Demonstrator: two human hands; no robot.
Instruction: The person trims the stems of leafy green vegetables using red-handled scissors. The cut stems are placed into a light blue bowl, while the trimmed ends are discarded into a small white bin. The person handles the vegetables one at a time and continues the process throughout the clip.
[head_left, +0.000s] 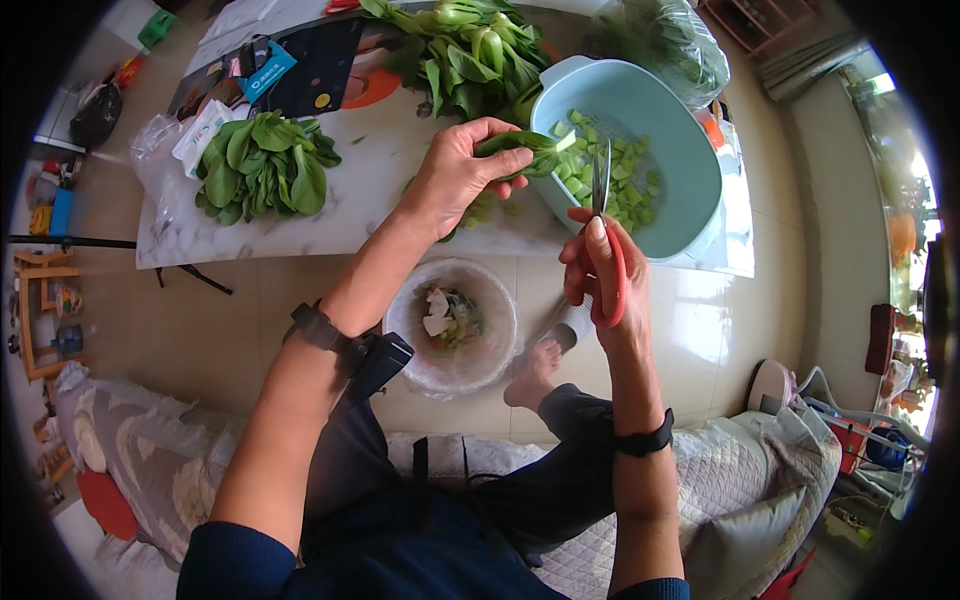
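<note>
My left hand (472, 169) grips a small head of bok choy (517, 150), its pale cut stem pointing right over the rim of a light blue plastic basin (682, 187). In my right hand (611, 262) are red-handled scissors (609, 292), their blades pointing away from me over the basin, close to the stem but apart from it. Cut pale green stem pieces (626, 184) lie on the basin's floor. A pile of bok choy leaves (262, 165) rests at the table's left, and whole bok choy (480, 56) are heaped at the back.
The marble-patterned table (360, 225) ends just beyond a lined waste bin (450, 382) on the floor. A plastic bag of greens (675, 45) stands behind the basin. A tissue pack (202, 135) and a blue packet (266, 71) lie at the left. Some green pieces lie under my left hand.
</note>
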